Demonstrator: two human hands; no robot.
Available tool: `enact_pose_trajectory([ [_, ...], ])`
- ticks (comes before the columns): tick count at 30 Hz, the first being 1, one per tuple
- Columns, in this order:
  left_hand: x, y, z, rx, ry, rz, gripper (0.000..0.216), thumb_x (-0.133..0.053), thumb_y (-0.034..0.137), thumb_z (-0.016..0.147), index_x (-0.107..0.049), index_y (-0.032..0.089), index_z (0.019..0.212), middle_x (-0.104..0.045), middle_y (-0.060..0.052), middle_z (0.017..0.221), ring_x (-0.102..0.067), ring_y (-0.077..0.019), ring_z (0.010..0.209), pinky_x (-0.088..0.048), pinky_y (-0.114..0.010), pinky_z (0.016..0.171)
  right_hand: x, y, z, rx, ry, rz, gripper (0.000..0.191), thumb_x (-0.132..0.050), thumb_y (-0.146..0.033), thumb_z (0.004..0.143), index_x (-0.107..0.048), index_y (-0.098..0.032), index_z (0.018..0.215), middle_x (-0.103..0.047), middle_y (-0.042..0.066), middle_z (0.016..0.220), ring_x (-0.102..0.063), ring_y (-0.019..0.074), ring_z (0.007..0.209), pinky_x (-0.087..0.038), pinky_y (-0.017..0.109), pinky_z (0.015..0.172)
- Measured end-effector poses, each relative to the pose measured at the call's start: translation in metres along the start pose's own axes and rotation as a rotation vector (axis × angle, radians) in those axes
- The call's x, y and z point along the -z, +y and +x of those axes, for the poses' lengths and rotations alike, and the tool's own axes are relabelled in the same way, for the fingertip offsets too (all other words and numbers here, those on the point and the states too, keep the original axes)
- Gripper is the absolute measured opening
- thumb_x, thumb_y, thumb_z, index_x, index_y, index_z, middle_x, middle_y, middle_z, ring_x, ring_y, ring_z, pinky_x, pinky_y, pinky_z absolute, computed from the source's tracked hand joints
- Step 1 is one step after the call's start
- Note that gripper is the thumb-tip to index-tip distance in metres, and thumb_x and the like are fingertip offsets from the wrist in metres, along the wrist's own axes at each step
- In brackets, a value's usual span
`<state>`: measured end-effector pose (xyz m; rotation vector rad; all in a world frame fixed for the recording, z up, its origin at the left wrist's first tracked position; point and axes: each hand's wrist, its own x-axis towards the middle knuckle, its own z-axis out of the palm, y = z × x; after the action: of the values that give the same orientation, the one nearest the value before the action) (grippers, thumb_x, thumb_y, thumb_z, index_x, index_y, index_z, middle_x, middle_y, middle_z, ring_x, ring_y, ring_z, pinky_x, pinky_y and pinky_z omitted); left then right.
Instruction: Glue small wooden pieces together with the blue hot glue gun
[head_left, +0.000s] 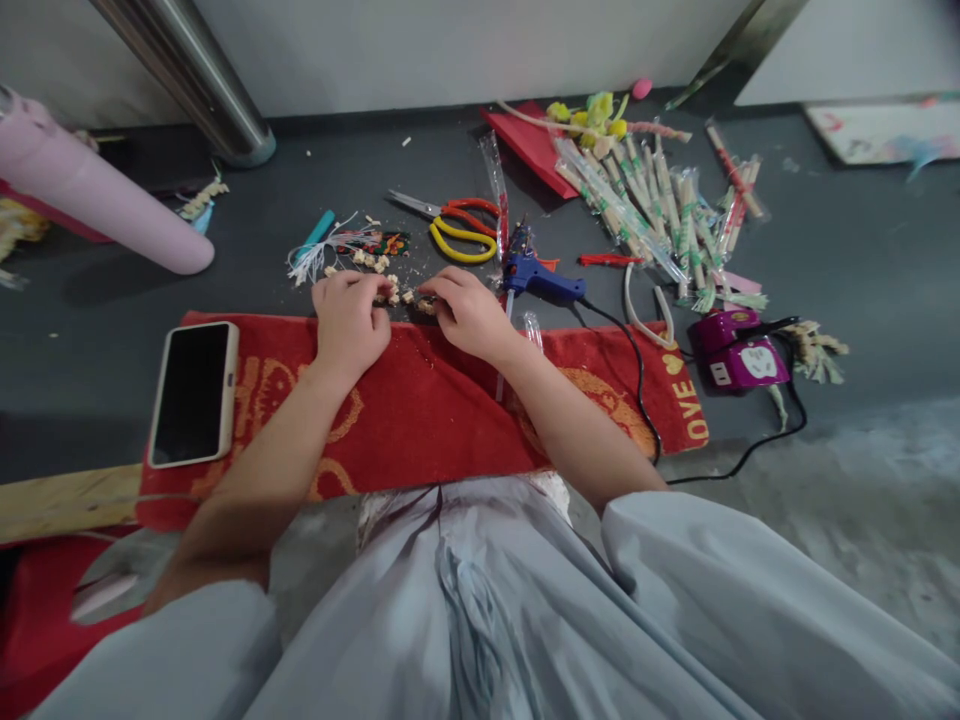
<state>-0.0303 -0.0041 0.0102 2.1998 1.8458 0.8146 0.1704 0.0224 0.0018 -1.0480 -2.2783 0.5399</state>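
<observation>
Left hand [351, 318]: fingers bent over pale pieces [367, 262]; we cannot tell whether it grips any.
Right hand [474, 315]: fingers curled at a small brown piece [426, 306]; its hold is unclear to us.
Pale pieces: between and beyond our 2 hands.
Just beside: our blue glue gun [546, 279], its cord [636, 350] crossing the red towel [442, 400].
Beyond: scissors [441, 212].
Towel's left end: 1 phone [191, 395].
Clear wrappers [660, 250]: patterned sticks inside.
Pink bottle [120, 195]: contents hidden from us.
</observation>
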Motion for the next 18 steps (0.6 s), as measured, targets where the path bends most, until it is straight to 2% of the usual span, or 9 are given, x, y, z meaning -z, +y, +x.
enact_pose_trajectory([
  [5, 0.0006, 0.0017, -0.0007, -0.069, -0.061, -0.003, 0.036, -0.051, 0.013, 0.075, -0.067, 0.023, 0.105, -0.067, -0.01, 0.107, -0.058, -0.0323, 0.117, -0.038, -0.053, 0.108, -0.001, 0.0006, 0.0, 0.013, 0.006, -0.022, 0.037, -0.045, -0.004, 0.085, -0.067, -0.014, 0.112, -0.066, 0.014, 0.111, -0.06, 0.0261, 0.107, -0.051, 0.041, 0.1],
  [8, 0.0004, 0.0021, -0.0017, -0.099, -0.026, -0.018, 0.042, -0.05, 0.012, 0.075, -0.066, 0.025, 0.112, -0.068, -0.008, 0.111, -0.059, -0.0291, 0.116, -0.04, -0.05, 0.108, -0.0002, 0.0002, 0.0001, 0.012, 0.0, -0.031, 0.037, -0.045, -0.004, 0.085, -0.068, -0.011, 0.113, -0.066, 0.015, 0.111, -0.06, 0.0263, 0.107, -0.051, 0.041, 0.1],
  [13, 0.0028, -0.0016, -0.0023, 0.045, 0.116, 0.01, 0.044, -0.052, 0.009, 0.075, -0.064, 0.025, 0.114, -0.07, -0.009, 0.112, -0.054, -0.0332, 0.12, -0.034, -0.057, 0.112, 0.0012, -0.0005, -0.0008, 0.012, 0.011, -0.02, 0.037, -0.044, -0.005, 0.087, -0.068, -0.013, 0.114, -0.066, 0.014, 0.112, -0.06, 0.0261, 0.109, -0.05, 0.041, 0.101],
  [18, 0.0039, -0.005, -0.0012, 0.095, 0.089, 0.076, 0.038, -0.053, 0.01, 0.076, -0.064, 0.024, 0.109, -0.072, -0.009, 0.103, -0.055, -0.0348, 0.115, -0.034, -0.061, 0.108, 0.0015, -0.0016, -0.0009, 0.004, -0.007, -0.02, 0.036, -0.043, -0.006, 0.089, -0.067, -0.009, 0.115, -0.064, 0.016, 0.115, -0.059, 0.0261, 0.11, -0.049, 0.039, 0.103],
])
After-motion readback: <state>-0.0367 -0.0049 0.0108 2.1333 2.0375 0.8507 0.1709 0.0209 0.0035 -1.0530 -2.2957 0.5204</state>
